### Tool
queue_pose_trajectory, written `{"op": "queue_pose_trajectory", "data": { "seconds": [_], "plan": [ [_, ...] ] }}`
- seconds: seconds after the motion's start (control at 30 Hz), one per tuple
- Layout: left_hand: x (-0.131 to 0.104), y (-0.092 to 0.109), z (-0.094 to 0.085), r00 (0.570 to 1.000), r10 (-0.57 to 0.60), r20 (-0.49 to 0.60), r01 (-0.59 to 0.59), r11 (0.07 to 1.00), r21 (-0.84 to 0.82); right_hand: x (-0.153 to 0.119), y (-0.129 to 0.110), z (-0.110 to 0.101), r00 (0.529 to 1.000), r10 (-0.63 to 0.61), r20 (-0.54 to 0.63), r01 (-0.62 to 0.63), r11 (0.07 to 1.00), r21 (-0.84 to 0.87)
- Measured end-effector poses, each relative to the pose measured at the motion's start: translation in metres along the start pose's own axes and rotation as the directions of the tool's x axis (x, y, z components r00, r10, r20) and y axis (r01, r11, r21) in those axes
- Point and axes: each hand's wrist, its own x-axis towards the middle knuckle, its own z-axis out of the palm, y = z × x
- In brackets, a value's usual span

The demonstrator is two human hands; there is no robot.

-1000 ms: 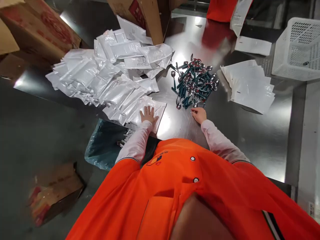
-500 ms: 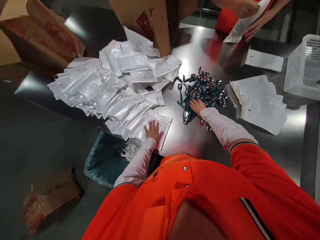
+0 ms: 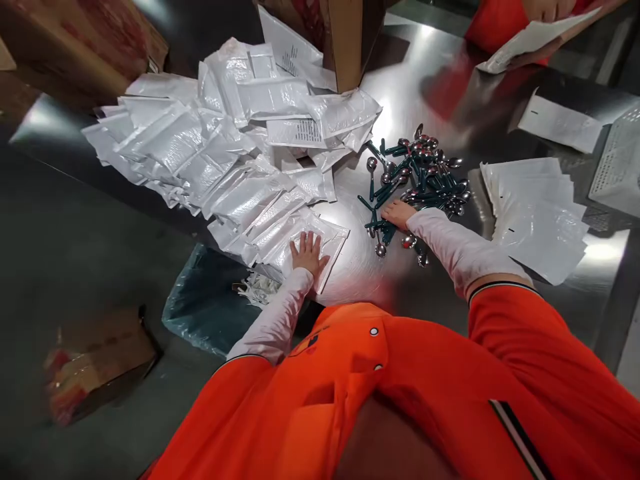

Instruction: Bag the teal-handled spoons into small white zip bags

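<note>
Dark-handled spoons [image 3: 434, 179] lie in a loose heap on a steel table [image 3: 363, 277], the right hand [image 3: 397, 214] resting among those nearest the wearer, its fingers close together; whether they pinch a spoon cannot be told. The left hand [image 3: 308, 254] lies flat, fingers spread, on a white packet [image 3: 333, 239] beside a pile of packets [image 3: 240, 197]. White envelopes [image 3: 543, 223] fan out at right.

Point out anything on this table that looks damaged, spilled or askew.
Nothing looks plainly spilled or damaged. The spoons look untidiest: jumbled, handles pointing every way, with a few lying on the near side of the right sleeve. The white packets also overlap in an uneven heap.
</note>
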Motion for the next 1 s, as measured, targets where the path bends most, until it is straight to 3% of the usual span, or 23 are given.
{"op": "queue_pose_trajectory", "data": {
  "seconds": [0.13,0.23,0.3,0.37,0.4,0.47,0.53,0.57,0.6,0.63,0.7,0.77,0.83,0.9,1.0],
  "plan": [
    [0.000,0.001,0.000,1.000,0.008,-0.011,-0.008,1.000,-0.005,-0.009,-0.002,-0.002,0.986,0.167,-0.002,-0.162,0.962,0.220],
    [0.000,0.001,-0.002,1.000,0.006,0.002,-0.006,1.000,-0.015,-0.018,0.005,-0.008,0.907,0.387,-0.166,-0.208,0.755,0.622],
    [0.000,0.002,-0.007,1.000,0.003,0.027,-0.002,1.000,-0.026,-0.027,0.011,-0.016,0.810,0.538,-0.234,-0.170,0.597,0.784],
    [-0.001,0.008,-0.017,0.999,-0.016,0.038,0.017,0.999,-0.040,-0.038,0.016,-0.027,0.729,0.630,-0.268,-0.116,0.500,0.858],
    [-0.001,0.014,-0.023,1.000,-0.025,0.016,0.026,0.998,-0.055,-0.044,0.017,-0.033,0.698,0.662,-0.275,-0.059,0.436,0.898],
    [0.000,0.032,-0.038,0.996,-0.009,-0.087,-0.004,0.990,-0.144,-0.057,0.013,-0.046,0.660,0.710,-0.243,0.125,0.215,0.969],
    [0.006,0.061,-0.053,0.976,0.071,-0.207,-0.144,0.921,-0.362,-0.069,0.001,-0.056,0.678,0.714,-0.173,0.265,-0.019,0.964],
    [0.010,0.078,-0.060,0.963,0.121,-0.239,-0.232,0.825,-0.515,-0.073,-0.009,-0.060,0.699,0.701,-0.142,0.283,-0.089,0.955],
    [0.015,0.096,-0.065,0.956,0.165,-0.241,-0.288,0.673,-0.682,-0.075,-0.020,-0.062,0.717,0.688,-0.115,0.280,-0.133,0.951],
    [0.021,0.115,-0.069,0.955,0.211,-0.209,-0.287,0.479,-0.829,-0.076,-0.032,-0.063,0.728,0.679,-0.093,0.270,-0.159,0.950],
    [0.030,0.149,-0.072,0.947,0.313,-0.075,-0.116,0.114,-0.987,-0.075,-0.058,-0.061,0.739,0.669,-0.075,0.262,-0.183,0.948],
    [0.034,0.175,-0.069,0.904,0.427,0.002,0.035,-0.070,-0.997,-0.072,-0.081,-0.058,0.744,0.663,-0.079,0.268,-0.188,0.945],
    [0.032,0.189,-0.062,0.872,0.490,0.014,0.081,-0.115,-0.990,-0.070,-0.097,-0.053,0.734,0.673,-0.092,0.269,-0.163,0.949],
    [0.024,0.193,-0.054,0.871,0.490,0.010,0.063,-0.092,-0.994,-0.069,-0.107,-0.048,0.692,0.717,-0.080,0.213,-0.097,0.972],
    [0.009,0.191,-0.043,0.885,0.459,0.077,0.074,0.024,-0.997,-0.070,-0.116,-0.043,0.635,0.772,0.026,-0.028,-0.010,1.000]
  ]
}}
